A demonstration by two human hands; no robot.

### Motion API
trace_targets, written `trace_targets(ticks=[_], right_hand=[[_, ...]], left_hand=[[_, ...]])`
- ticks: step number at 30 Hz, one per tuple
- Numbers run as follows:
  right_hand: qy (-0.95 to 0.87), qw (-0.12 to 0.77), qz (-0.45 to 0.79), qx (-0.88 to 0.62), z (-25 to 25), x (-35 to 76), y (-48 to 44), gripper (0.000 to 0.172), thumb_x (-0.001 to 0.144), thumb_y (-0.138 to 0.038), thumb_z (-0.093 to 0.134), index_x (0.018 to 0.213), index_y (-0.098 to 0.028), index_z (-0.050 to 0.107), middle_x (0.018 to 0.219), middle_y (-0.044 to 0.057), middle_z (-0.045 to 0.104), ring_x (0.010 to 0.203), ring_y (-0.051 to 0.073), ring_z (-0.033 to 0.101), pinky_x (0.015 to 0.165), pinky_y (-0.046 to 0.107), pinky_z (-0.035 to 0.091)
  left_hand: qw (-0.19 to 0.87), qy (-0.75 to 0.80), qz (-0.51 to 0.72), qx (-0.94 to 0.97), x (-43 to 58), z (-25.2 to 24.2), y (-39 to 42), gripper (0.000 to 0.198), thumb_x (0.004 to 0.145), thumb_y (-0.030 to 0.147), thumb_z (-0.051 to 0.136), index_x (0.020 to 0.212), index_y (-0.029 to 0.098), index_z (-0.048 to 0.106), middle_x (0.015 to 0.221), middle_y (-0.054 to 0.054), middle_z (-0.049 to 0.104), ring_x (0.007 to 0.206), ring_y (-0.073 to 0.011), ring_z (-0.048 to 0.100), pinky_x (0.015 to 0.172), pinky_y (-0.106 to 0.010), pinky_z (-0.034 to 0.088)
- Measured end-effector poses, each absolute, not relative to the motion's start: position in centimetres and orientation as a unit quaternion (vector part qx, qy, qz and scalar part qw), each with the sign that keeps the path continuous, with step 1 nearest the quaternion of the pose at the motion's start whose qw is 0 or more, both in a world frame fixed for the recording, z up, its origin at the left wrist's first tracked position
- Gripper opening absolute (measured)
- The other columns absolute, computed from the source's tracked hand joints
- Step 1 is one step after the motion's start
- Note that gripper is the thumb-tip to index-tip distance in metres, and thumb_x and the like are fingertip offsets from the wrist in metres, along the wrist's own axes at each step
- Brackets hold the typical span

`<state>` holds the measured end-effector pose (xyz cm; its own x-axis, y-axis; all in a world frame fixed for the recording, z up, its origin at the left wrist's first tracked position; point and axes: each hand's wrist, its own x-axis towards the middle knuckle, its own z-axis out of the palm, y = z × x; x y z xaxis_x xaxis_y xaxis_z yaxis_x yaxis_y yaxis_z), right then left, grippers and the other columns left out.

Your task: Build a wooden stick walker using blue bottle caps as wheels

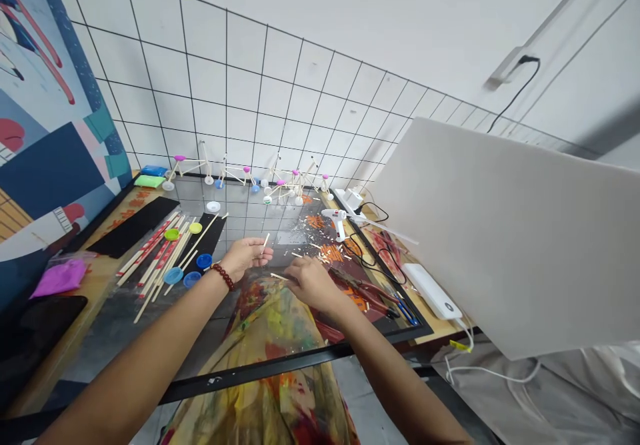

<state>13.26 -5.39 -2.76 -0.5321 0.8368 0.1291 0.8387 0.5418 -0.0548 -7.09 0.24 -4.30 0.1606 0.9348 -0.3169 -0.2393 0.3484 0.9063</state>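
Observation:
My left hand [246,257], with a red bead bracelet at its wrist, pinches a short pale wooden stick [266,241] that points upward. The fingers of my right hand [311,281] are curled downward close to the tabletop. Another short stick [278,276] meets these fingertips and sticks out to the left. Just beyond the right knuckles a small stick piece [297,255] shows. To the left of my left hand are blue bottle caps [204,260] and a bundle of long wooden sticks [167,258], partly in red-printed wrappers.
At the back stand several stick frames [235,173] with cap wheels and pink pieces. A white glue gun [336,222] stands right of centre among scraps. Pliers [370,292], blue-handled scissors [406,310] and a power strip [431,292] lie right. A large white board [500,232] leans there.

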Motion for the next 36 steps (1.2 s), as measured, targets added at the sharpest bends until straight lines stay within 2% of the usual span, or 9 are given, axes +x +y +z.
trace_targets(ticks=[4,9,14,16,20,25,28,32,36], right_hand=[[-0.85,0.066,0.001,-0.522,-2.4,12.0,-4.3,0.016,0.091,-0.018,0.055,0.089,-0.019,0.071,0.092,0.007,0.071,0.088,0.02,0.062,0.076,0.029,0.037],[-0.828,0.08,0.027,-0.555,-2.2,12.0,-1.6,0.019,0.09,-0.018,0.055,0.098,-0.022,0.071,0.086,0.003,0.073,0.076,0.017,0.064,0.065,0.026,0.038],[-0.836,0.133,-0.034,-0.531,-2.6,10.8,-1.1,0.036,0.098,-0.02,0.043,0.128,-0.021,0.062,0.119,0.011,0.069,0.097,0.021,0.063,0.079,0.031,0.041],[-0.857,0.132,-0.086,-0.491,-3.0,10.4,-1.4,0.034,0.097,-0.019,0.044,0.124,-0.019,0.064,0.113,0.012,0.07,0.097,0.024,0.062,0.079,0.033,0.039],[-0.861,0.127,-0.101,-0.482,-4.4,10.2,-1.7,0.027,0.093,-0.013,0.046,0.099,-0.019,0.071,0.086,0.008,0.073,0.08,0.021,0.062,0.072,0.033,0.034],[-0.818,0.234,-0.08,-0.518,-5.8,10.9,-1.8,0.027,0.092,-0.014,0.045,0.1,-0.019,0.071,0.082,0.007,0.074,0.077,0.021,0.062,0.07,0.033,0.032],[-0.82,0.279,-0.079,-0.494,-5.9,11.0,-2.0,0.027,0.094,-0.016,0.045,0.103,-0.018,0.071,0.081,0.006,0.073,0.077,0.021,0.061,0.07,0.033,0.031],[-0.853,0.297,-0.092,-0.419,-5.6,10.7,-2.5,0.023,0.093,-0.015,0.051,0.101,-0.021,0.072,0.079,0.004,0.069,0.078,0.02,0.056,0.074,0.034,0.03],[-0.874,0.331,-0.09,-0.343,-5.4,10.3,-2.8,0.021,0.091,-0.013,0.055,0.1,-0.022,0.071,0.09,0.005,0.068,0.084,0.02,0.051,0.075,0.034,0.03]], left_hand=[[0.683,0.458,0.435,0.365,-7.6,-4.0,0.3,0.009,0.082,0.006,0.066,0.09,0.01,0.066,0.083,-0.012,0.074,0.069,-0.0123,0.071,0.064,-0.021,0.059],[0.661,0.461,0.433,0.405,-7.3,-4.3,0.4,0.008,0.08,0.008,0.069,0.083,0.011,0.062,0.074,-0.008,0.071,0.056,-0.009,0.064,0.055,-0.02,0.054],[0.58,0.491,0.411,0.503,-6.1,-4.9,-0.1,0.007,0.08,0.012,0.063,0.074,0.014,0.061,0.061,-0.002,0.065,0.046,-0.0087,0.053,0.046,-0.02,0.042],[0.529,0.505,0.401,0.552,-5.8,-5.0,-0.5,0.015,0.082,0.015,0.061,0.067,0.016,0.061,0.058,0.0,0.062,0.047,-0.0098,0.052,0.048,-0.021,0.04],[0.41,0.538,0.387,0.627,-6.3,-4.2,-1.0,0.013,0.078,0.015,0.064,0.065,0.019,0.066,0.066,-0.003,0.067,0.07,-0.0168,0.062,0.069,-0.026,0.046],[0.284,0.6,0.379,0.644,-11.2,-0.8,0.3,0.012,0.076,0.016,0.065,0.083,0.02,0.074,0.095,-0.01,0.074,0.103,-0.0259,0.064,0.084,-0.03,0.044],[0.096,0.694,0.383,0.602,-16.6,1.1,1.3,0.012,0.078,0.028,0.066,0.082,0.021,0.075,0.085,-0.006,0.075,0.091,-0.0232,0.066,0.077,-0.029,0.046],[0.042,0.745,0.434,0.505,-23.5,1.6,1.0,0.024,0.074,0.039,0.071,0.078,0.015,0.074,0.073,-0.004,0.072,0.073,-0.0191,0.064,0.07,-0.028,0.047],[0.046,0.76,0.532,0.37,-27.5,0.4,0.1,0.018,0.073,0.029,0.068,0.082,0.014,0.074,0.067,-0.002,0.069,0.061,-0.0148,0.061,0.062,-0.025,0.048]])
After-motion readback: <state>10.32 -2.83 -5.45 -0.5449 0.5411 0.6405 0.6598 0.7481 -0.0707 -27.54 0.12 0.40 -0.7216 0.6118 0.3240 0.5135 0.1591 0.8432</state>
